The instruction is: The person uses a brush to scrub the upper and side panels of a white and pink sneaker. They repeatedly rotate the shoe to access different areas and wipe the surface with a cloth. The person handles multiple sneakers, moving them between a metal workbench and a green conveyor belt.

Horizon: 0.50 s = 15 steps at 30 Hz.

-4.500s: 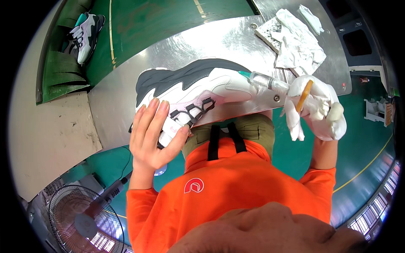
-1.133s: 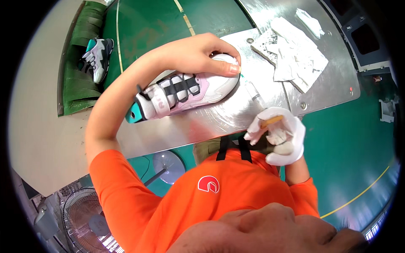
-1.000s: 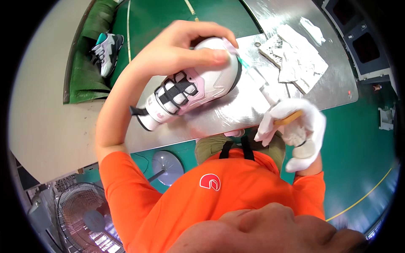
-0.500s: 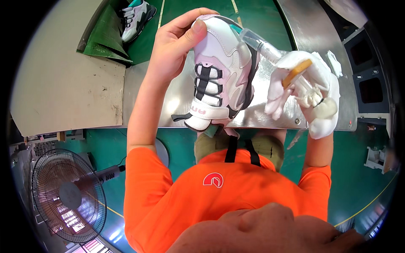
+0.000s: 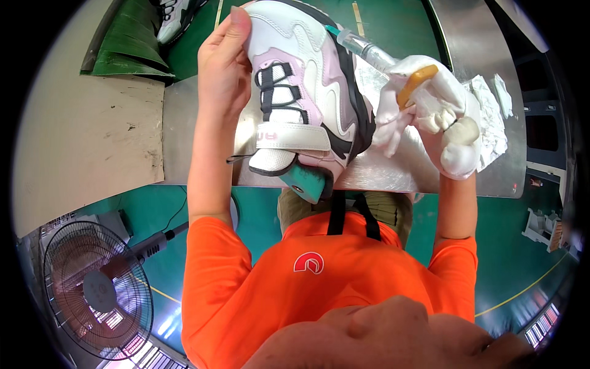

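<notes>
My left hand [image 5: 224, 71] is closed on the toe of a white and pale-pink sneaker [image 5: 332, 101] with a black sole edge and black lacing. A green shoe last [image 5: 307, 179] shows in its heel opening, which points toward me. In a white glove, my right hand [image 5: 424, 114] is closed around a clear syringe [image 5: 372, 54]. The syringe's green tip [image 5: 332, 29] meets the sneaker's edge near the toe, where upper and sole join. A yellow-brown flat piece [image 5: 418, 85] sticks out between the gloved fingers. The glove hides the syringe's rear end.
A metal worktable [image 5: 393, 175] lies under my hands, with crumpled white cloth [image 5: 491, 123] at its right. Beyond runs a green belt [image 5: 405, 24]; another sneaker [image 5: 175, 18] sits far left near a green flap [image 5: 132, 46]. A fan [image 5: 98, 289] stands at lower left.
The sneaker has moved left and away from me, turned to show more of its side and the green last. My right hand and the syringe have followed slightly left.
</notes>
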Each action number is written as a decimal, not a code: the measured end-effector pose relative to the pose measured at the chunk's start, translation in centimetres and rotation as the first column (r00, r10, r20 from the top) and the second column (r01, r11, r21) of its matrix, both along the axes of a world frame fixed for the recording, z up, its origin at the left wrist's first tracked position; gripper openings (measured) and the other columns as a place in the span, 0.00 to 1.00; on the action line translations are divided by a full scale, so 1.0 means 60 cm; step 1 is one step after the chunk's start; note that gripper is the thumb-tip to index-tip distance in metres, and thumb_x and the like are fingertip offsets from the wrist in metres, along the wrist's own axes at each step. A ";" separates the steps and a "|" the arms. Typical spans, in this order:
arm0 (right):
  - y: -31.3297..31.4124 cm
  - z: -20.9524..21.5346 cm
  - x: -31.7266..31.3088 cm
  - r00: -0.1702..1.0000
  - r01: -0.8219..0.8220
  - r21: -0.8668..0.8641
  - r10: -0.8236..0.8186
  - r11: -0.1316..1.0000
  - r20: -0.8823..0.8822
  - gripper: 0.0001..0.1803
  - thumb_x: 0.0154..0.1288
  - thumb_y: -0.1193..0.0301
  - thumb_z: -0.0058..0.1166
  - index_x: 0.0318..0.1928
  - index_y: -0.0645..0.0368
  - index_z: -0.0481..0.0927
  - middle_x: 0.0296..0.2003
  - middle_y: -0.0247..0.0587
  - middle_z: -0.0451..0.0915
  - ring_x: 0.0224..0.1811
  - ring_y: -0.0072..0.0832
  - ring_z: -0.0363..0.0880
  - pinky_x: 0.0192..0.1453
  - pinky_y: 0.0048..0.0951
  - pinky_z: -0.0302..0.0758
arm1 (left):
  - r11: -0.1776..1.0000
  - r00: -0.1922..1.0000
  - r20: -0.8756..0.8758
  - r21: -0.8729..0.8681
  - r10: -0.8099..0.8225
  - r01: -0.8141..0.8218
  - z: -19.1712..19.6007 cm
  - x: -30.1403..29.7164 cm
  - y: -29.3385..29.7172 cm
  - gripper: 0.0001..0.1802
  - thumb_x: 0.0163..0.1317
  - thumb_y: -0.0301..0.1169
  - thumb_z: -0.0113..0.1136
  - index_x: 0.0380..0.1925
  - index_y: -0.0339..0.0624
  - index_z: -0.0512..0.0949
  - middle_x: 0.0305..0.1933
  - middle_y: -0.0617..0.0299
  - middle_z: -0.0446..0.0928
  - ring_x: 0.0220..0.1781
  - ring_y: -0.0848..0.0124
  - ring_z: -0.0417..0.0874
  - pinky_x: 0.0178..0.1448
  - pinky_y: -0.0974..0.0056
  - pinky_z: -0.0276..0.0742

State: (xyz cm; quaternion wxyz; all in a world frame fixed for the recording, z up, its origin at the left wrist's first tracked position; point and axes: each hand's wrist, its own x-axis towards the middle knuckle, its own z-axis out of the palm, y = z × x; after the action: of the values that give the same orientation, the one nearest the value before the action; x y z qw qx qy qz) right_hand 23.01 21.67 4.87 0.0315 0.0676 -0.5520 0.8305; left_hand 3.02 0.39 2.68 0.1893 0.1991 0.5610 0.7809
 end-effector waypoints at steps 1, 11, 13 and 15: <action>-0.004 -0.005 -0.003 1.000 0.023 -0.007 -0.023 1.000 0.009 0.50 0.43 0.53 0.69 0.60 0.74 0.63 0.35 0.58 0.77 0.32 0.43 0.83 0.28 0.34 0.82 | 1.000 0.999 0.037 -0.017 0.010 -0.009 -0.004 -0.005 -0.005 0.25 0.72 0.45 0.49 0.49 0.30 0.75 0.46 0.54 0.81 0.45 0.71 0.84 0.49 0.68 0.79; 0.004 -0.057 0.004 0.985 -0.087 -0.318 0.130 0.944 0.117 0.45 0.38 0.72 0.61 0.60 0.81 0.63 0.38 0.59 0.77 0.35 0.43 0.83 0.40 0.34 0.81 | 0.999 0.949 0.312 0.033 0.031 -0.043 -0.039 -0.003 -0.003 0.28 0.72 0.49 0.45 0.51 0.32 0.75 0.48 0.52 0.81 0.48 0.63 0.84 0.52 0.61 0.80; 0.006 -0.066 0.006 0.986 -0.108 -0.366 0.146 0.924 0.076 0.44 0.37 0.74 0.59 0.59 0.83 0.62 0.37 0.61 0.77 0.35 0.46 0.83 0.40 0.36 0.81 | 1.000 0.945 0.327 0.005 0.019 -0.022 -0.039 -0.004 -0.001 0.28 0.73 0.50 0.43 0.51 0.34 0.75 0.49 0.52 0.81 0.49 0.63 0.83 0.52 0.61 0.80; 0.008 -0.071 0.013 0.987 -0.108 -0.391 0.147 0.914 0.071 0.44 0.37 0.74 0.58 0.59 0.84 0.63 0.37 0.62 0.77 0.35 0.47 0.82 0.41 0.36 0.81 | 0.998 0.938 0.344 0.038 0.032 -0.048 -0.031 0.008 0.009 0.23 0.69 0.43 0.55 0.53 0.33 0.73 0.46 0.55 0.81 0.47 0.67 0.83 0.51 0.64 0.79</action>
State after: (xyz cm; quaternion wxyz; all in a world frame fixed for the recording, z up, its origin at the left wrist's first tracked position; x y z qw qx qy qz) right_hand 23.77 22.14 0.59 -0.0375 0.0548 -0.3729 0.9255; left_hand 3.47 0.94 0.83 0.2636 0.0527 0.5052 0.8201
